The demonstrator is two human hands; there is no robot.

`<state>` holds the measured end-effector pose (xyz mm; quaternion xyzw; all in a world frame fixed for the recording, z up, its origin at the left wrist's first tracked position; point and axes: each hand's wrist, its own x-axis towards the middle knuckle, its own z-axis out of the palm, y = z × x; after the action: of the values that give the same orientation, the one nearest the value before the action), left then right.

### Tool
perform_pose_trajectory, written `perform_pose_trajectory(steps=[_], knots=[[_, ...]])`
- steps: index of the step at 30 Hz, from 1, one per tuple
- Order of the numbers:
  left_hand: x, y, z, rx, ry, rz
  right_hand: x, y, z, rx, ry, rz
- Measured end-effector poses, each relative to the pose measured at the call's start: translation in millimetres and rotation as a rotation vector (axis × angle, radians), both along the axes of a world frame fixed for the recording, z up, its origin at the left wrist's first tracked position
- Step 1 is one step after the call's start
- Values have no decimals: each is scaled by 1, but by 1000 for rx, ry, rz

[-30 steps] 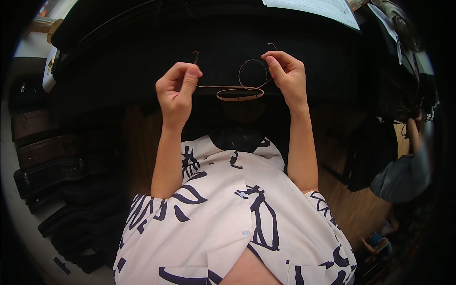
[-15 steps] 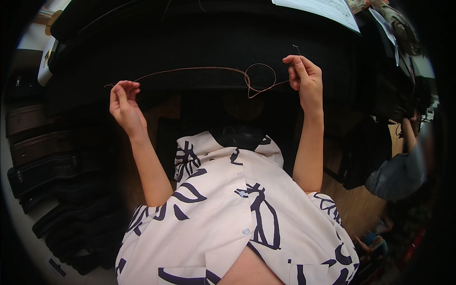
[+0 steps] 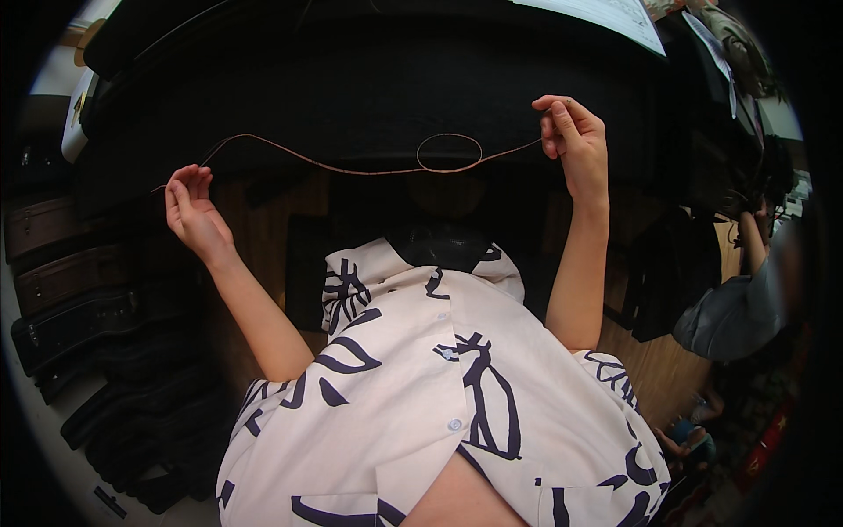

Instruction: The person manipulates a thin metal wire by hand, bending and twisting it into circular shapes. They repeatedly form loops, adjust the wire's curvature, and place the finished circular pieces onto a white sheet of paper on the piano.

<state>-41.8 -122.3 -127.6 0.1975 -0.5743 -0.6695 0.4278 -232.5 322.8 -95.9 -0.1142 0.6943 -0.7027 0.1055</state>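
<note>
A thin copper-coloured wire stretches between my two hands in front of a black surface. One round loop stands in it, closer to the right side. My left hand pinches the wire near one end, and a short tip sticks out to the left of the fingers. Between that hand and the loop the wire rises in a slack hump, then dips. Higher up on the right, my right hand grips the other end between thumb and curled fingers; its very tip is hidden there.
White printed sheets lie at the far right of the black surface. Several dark and brown cases are stacked along the left. Another person's grey clothing and forearm show at the right, above a wooden floor.
My left hand has moved left and down, my right hand slightly right. The wire is spread wider, its loop lower and further left, and its left part now humps up.
</note>
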Motion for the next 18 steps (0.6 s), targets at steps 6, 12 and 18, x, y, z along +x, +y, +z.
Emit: perform_pose_trajectory(steps=[6,12,18], knots=[[-6,29,12,-100,-385,-359,7,-3,-3,-75,-2,57],[53,-36,36,-67,-494,-502,14,2,9,-11,91,87],[112,-93,34,49,-430,240,25,-16,15,13,229,235]])
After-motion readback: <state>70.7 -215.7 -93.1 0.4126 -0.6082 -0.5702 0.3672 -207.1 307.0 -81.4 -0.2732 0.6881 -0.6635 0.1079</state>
